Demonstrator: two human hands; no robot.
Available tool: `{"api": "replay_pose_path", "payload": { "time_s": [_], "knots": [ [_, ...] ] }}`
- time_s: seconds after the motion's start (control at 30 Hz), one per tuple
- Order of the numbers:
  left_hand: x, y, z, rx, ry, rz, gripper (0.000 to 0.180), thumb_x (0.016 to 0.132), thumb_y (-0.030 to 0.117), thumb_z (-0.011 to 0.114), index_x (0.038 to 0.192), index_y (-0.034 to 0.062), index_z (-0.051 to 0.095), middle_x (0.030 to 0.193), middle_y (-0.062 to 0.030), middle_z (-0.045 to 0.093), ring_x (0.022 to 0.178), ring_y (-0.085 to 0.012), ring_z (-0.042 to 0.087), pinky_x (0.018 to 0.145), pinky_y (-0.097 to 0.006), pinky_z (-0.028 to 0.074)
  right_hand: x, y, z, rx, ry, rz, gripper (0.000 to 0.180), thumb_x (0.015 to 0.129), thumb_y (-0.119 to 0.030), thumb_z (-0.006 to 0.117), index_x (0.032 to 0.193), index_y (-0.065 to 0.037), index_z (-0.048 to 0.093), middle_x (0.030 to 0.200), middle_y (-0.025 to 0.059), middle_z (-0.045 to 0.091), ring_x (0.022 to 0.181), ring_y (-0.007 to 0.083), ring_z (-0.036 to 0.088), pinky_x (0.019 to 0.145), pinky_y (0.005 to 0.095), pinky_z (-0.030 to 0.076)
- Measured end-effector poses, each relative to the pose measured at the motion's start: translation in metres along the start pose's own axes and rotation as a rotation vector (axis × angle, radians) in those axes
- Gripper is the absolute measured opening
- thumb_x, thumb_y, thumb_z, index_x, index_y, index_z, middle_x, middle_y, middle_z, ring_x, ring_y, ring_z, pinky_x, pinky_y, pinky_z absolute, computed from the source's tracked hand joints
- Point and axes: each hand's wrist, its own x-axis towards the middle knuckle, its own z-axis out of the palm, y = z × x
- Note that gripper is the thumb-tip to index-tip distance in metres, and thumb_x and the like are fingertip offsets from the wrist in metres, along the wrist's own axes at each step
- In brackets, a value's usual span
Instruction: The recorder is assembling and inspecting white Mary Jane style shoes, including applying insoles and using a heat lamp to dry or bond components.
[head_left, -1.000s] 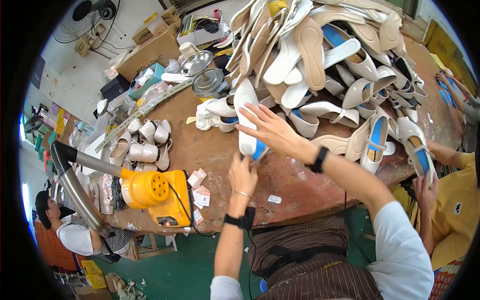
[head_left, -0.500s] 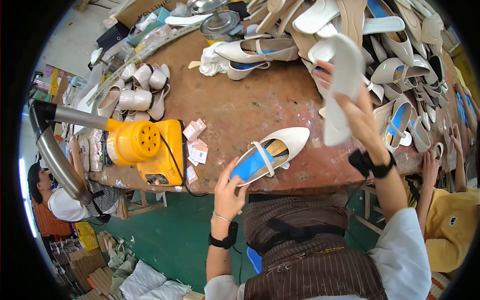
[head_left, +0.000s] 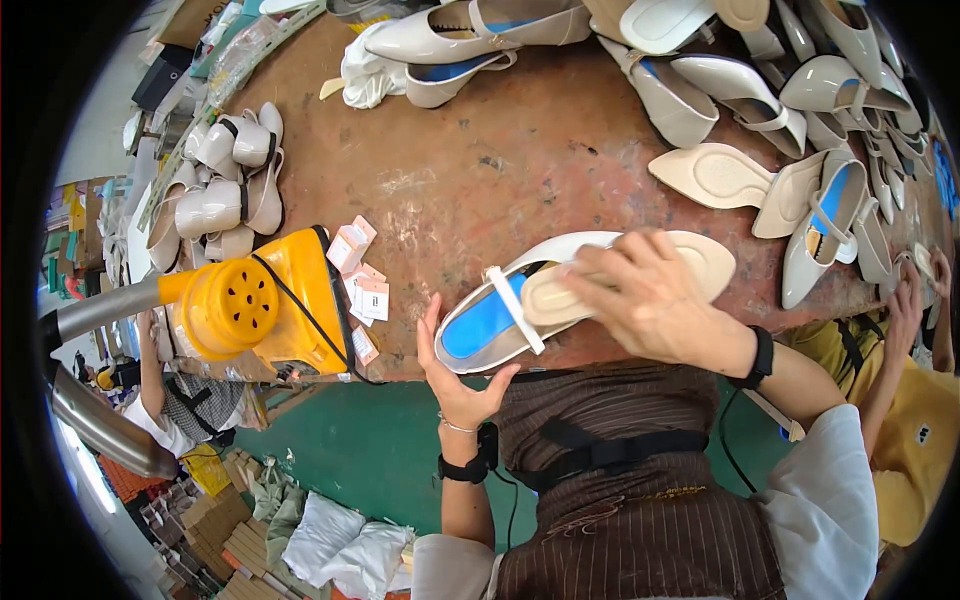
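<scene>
Cream pointed flat shoe with blue lining and strap lies at near edge of brown table, right of yellow blower; long axis runs lower-left heel to upper-right toe. My left hand cups the heel, fingers open. My right hand, palm down, presses beige insole onto it, fingers curled.

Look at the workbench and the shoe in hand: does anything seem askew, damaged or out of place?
The beige insole under the right hand lies only partly in the shoe: its front overhangs the toe and blue lining shows at the heel, cupped by the left hand. One insole lies loose on the scuffed table. Nothing looks spilled.
</scene>
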Motion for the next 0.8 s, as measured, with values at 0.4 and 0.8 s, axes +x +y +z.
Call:
{"api": "replay_pose_path", "payload": {
  "time_s": [0.4,0.8],
  "knots": [
    [0.001,-0.01,0.006,-0.138,0.068,0.031,0.141,0.065,0.036,0.09,0.151,0.0116,-0.019,0.144,-0.03,0.035,0.128,-0.0403,0.045,0.105,-0.049,0.039,0.051,-0.038,0.066,0.556,0.047,-0.173,0.027,0.064,-0.012,0.072,0.09,-0.007,0.074,0.109,0.0077,0.066,0.1,0.0255,0.06,0.088,0.0397,0.048],
    [0.002,-0.016,0.0,-0.239,0.038,-0.013,0.113,0.071,0.045,0.083,0.152,0.0108,0.013,0.144,-0.0267,0.038,0.13,-0.0405,0.043,0.105,-0.051,0.038,0.059,-0.039,0.079,0.35,-0.04,-0.43,0.02,0.072,-0.014,0.062,0.085,0.0,0.07,0.1,0.0099,0.066,0.107,0.0249,0.06,0.096,0.0388,0.047]
  ]
}}
